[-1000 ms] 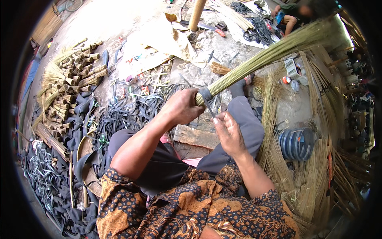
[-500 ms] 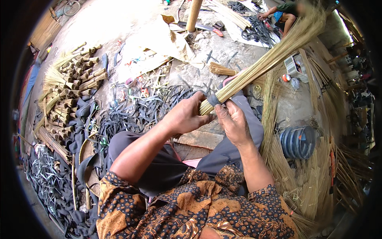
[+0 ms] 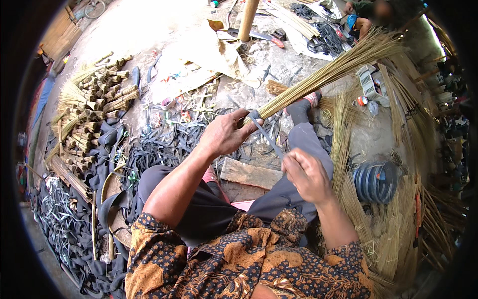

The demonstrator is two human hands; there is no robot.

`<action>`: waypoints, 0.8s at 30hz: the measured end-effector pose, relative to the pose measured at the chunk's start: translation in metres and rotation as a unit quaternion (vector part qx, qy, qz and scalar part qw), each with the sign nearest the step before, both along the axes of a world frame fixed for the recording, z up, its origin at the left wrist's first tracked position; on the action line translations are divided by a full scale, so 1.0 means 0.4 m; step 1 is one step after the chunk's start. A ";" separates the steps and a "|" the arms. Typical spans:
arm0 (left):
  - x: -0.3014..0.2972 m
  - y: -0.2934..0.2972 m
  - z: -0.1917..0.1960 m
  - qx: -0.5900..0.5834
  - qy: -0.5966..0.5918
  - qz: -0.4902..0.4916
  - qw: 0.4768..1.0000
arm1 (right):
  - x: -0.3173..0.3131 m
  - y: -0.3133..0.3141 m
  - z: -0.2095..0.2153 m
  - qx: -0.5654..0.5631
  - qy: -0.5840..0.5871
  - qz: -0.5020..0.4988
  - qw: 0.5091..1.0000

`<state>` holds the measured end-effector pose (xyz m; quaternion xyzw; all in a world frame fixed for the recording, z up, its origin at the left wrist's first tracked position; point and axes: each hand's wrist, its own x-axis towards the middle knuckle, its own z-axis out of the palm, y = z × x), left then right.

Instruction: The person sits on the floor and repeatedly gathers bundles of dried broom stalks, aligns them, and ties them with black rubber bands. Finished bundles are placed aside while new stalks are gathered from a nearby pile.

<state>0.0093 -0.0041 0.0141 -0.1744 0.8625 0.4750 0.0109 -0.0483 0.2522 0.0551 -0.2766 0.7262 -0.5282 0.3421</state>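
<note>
My left hand is closed around the butt end of a long bundle of thin dry broom sticks. The bundle slants up to the right, its loose tips fanning out at the far end. Close to my left fingers, a dark rubber strip is wound round the bundle. From there its free end runs taut, down to the right, into my right hand, which is pinched shut on it above my right knee. A wooden board lies on the ground between my legs.
Short tied bundles are piled at left, above dark rubber scraps. More loose sticks and a clear ribbed container lie at right. A knife rests by a wooden post. Another person sits at far right.
My right hand has left the bundle and pulled the strip's free end down to the right, drawing it taut. My left hand and the bundle's butt end have shifted slightly left.
</note>
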 end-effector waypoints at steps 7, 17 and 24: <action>0.020 0.028 0.025 0.465 0.051 -0.158 0.870 | -0.061 0.019 -0.071 -0.030 0.123 0.038 0.991; 0.009 0.031 0.029 0.525 -0.072 -0.203 0.823 | -0.137 -0.072 -0.087 -0.070 0.358 0.038 0.930; 0.018 0.044 0.017 0.204 0.047 -0.116 0.971 | -0.134 -0.106 0.016 0.221 0.396 0.111 0.884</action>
